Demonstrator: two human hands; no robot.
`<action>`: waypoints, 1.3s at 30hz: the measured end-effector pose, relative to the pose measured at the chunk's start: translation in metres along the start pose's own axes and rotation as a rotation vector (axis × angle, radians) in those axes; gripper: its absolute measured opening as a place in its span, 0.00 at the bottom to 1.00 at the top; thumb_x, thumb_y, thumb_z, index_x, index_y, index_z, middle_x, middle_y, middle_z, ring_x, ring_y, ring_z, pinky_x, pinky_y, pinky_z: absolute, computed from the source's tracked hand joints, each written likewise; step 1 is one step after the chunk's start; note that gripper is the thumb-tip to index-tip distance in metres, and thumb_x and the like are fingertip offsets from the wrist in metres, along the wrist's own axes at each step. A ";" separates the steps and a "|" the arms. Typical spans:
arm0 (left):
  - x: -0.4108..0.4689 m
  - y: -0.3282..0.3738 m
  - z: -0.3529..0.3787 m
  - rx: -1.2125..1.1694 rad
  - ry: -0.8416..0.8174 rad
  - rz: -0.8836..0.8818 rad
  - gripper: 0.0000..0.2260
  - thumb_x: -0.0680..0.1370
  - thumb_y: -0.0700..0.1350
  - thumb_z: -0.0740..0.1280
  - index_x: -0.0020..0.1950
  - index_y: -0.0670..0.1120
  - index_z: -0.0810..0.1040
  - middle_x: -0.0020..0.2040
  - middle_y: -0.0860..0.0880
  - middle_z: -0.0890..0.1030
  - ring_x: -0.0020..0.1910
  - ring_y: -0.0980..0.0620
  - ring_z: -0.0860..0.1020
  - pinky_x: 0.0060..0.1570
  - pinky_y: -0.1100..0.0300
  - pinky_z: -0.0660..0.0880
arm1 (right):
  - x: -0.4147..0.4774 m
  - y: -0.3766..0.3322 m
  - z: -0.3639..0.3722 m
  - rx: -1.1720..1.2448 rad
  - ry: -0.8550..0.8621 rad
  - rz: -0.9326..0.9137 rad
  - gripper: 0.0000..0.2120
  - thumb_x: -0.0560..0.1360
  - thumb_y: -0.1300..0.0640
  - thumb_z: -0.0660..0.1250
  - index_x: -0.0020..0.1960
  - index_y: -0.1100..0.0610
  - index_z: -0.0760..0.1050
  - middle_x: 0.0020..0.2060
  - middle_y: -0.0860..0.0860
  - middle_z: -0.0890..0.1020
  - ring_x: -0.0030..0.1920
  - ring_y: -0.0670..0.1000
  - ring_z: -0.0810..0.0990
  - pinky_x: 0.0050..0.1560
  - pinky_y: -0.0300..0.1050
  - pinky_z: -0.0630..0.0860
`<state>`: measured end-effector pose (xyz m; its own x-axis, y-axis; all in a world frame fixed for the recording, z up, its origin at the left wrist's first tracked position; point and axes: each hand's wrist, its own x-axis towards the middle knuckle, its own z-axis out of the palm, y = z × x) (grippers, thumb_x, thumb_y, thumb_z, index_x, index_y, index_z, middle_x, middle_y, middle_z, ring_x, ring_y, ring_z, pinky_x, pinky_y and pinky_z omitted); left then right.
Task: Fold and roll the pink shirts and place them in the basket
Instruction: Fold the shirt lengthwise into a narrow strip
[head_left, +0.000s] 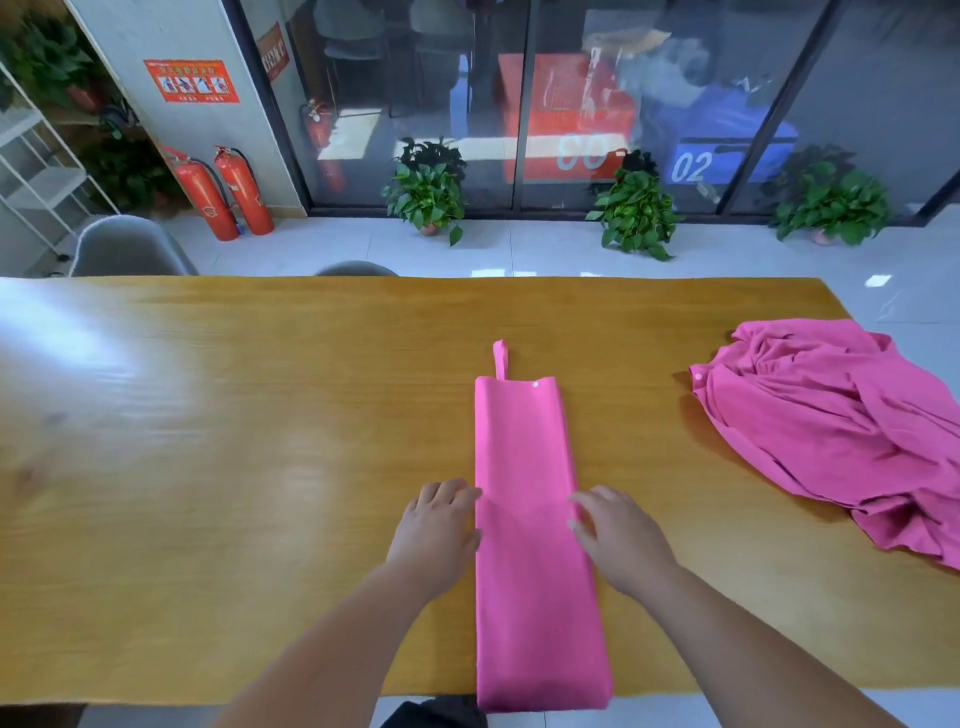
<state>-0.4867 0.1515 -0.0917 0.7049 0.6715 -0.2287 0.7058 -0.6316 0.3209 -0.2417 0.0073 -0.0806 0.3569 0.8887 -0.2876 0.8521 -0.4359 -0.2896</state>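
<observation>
On table (234, 467), pink shirt (530, 571) in long folded strip; left hand (439, 525), right hand (618, 540) flat alongside

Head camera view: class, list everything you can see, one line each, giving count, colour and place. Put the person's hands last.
folded shirt: one, pink, a long narrow strip at the table's middle, its near end just over the near edge
crumpled shirt heap: one, pink, at the table's right end; number of shirts unclear
table: one, yellow-brown wood, across the foreground
fire extinguishers: two, red, on the floor at far left
potted plants: three, green, on the floor along the glass wall
chairs: two, grey, behind the table's far edge
shelf unit: one, white, far left
poster: one, red, on the wall
left hand: one, at the strip's left edge
right hand: one, at the strip's right edge
</observation>
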 end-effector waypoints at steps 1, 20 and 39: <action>0.009 -0.004 -0.004 -0.006 -0.004 -0.005 0.26 0.85 0.56 0.62 0.82 0.57 0.64 0.80 0.55 0.65 0.78 0.48 0.63 0.75 0.51 0.66 | 0.008 -0.001 -0.007 0.022 0.003 0.038 0.20 0.85 0.45 0.62 0.76 0.48 0.73 0.68 0.46 0.75 0.70 0.51 0.73 0.65 0.49 0.74; 0.142 -0.023 -0.025 -0.181 -0.014 -0.162 0.30 0.82 0.56 0.65 0.83 0.63 0.58 0.76 0.53 0.67 0.71 0.46 0.66 0.69 0.49 0.72 | 0.176 -0.003 -0.041 0.329 0.063 0.291 0.26 0.82 0.48 0.69 0.77 0.51 0.72 0.61 0.46 0.79 0.60 0.51 0.79 0.62 0.51 0.77; 0.212 -0.030 -0.026 -0.388 0.102 -0.396 0.22 0.76 0.57 0.72 0.69 0.66 0.72 0.51 0.60 0.75 0.48 0.56 0.79 0.44 0.52 0.80 | 0.223 0.008 -0.033 0.471 0.181 0.460 0.08 0.78 0.48 0.73 0.57 0.45 0.80 0.41 0.40 0.83 0.45 0.45 0.81 0.44 0.44 0.75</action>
<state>-0.3602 0.3226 -0.1262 0.3676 0.8743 -0.3169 0.8235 -0.1477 0.5478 -0.1429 0.2069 -0.1174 0.7365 0.5899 -0.3311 0.3556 -0.7539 -0.5524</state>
